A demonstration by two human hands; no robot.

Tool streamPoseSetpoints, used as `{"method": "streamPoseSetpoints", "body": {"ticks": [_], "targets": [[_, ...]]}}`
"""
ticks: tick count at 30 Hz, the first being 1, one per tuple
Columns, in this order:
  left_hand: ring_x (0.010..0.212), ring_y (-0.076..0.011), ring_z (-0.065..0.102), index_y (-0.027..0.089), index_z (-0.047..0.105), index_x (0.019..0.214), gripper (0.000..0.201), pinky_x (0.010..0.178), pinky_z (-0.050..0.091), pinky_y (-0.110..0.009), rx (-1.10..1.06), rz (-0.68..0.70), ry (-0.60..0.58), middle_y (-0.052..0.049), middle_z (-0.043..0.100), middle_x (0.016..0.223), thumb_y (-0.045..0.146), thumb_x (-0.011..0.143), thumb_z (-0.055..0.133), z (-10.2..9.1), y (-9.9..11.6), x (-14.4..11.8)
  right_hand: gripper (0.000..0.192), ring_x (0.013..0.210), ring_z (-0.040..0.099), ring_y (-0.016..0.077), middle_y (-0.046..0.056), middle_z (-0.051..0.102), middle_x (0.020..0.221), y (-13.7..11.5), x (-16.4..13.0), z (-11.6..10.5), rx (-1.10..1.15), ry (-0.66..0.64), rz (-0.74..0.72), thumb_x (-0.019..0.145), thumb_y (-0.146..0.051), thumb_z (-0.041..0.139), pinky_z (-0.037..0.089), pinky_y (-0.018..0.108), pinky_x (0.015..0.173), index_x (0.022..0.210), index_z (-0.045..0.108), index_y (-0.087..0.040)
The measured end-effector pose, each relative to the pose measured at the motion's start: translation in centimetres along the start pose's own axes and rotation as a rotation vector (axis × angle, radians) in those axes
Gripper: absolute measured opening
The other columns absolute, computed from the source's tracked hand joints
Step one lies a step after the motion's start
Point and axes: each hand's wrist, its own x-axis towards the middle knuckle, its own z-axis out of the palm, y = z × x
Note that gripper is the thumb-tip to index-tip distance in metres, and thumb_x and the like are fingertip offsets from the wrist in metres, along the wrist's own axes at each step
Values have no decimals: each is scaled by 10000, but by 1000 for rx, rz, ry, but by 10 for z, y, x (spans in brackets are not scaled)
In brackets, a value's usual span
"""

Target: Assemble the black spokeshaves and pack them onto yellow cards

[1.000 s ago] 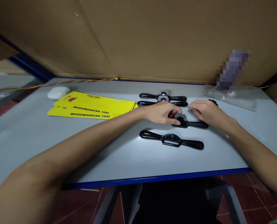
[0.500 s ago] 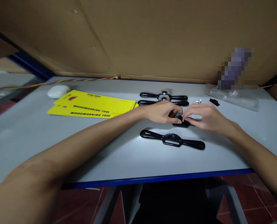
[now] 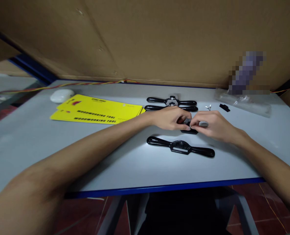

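My left hand [image 3: 171, 118] is closed on the middle of a black spokeshave [image 3: 190, 132], and its handles are mostly hidden by my hands. At the spokeshave's centre, thumb and fingertips of my right hand [image 3: 209, 123] pinch a small silvery screw [image 3: 190, 127], partly covered. Nearer the table's front edge lies another black spokeshave body [image 3: 180, 147] with an open slot. Behind my left hand, two more spokeshaves [image 3: 171, 101] lie side by side with grey plates at their middles. A silvery wing screw [image 3: 208, 107] and a black cap piece [image 3: 224, 107] rest beyond my right hand.
Yellow printed cards [image 3: 96, 109] lie fanned on the left, beside a white rounded case [image 3: 62, 95]. Clear plastic packaging [image 3: 247, 103] sits at the back right, near a blurred-out object. A cardboard wall [image 3: 159, 42] rises behind the grey table [image 3: 120, 163].
My right hand has shifted slightly and its fingers have turned at the spokeshave's centre, leaving the wing screw on the table more visible. My left hand stays almost in place.
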Motion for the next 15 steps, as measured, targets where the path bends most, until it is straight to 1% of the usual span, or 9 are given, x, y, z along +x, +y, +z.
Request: {"method": "streamPoseSetpoints", "body": {"ticks": [4,7,11,15], "targets": [[549,-120,425,204,564,775,263,584,318,-292,1,3,1,30,515,610,420,916,620,0,2,0,161,711,619,161,35,743,844,-2,1,4,16,0,28,986,-201,595,453,320,699,965,754,-210],[564,-124,425,210,543,772,258,586,322,-292,-7,12,3,28,519,623,416,908,616,0,1,0,199,686,588,156,26,722,824,-3,1,8,41,-40,44,974,-160,559,435,317,676,1036,743,-201],[572,-120,404,218,486,738,266,583,312,-288,-17,26,-5,36,492,623,393,886,622,-1,0,0,257,740,606,165,50,736,897,-4,1,13,48,-77,27,972,-133,511,443,325,711,1100,727,-184],[576,-122,426,210,537,775,238,584,318,-289,-45,23,-31,31,517,649,397,881,640,-3,1,-1,247,799,630,178,55,739,919,-4,1,10,13,-91,39,1014,-205,507,452,330,753,1072,747,-200]]}}
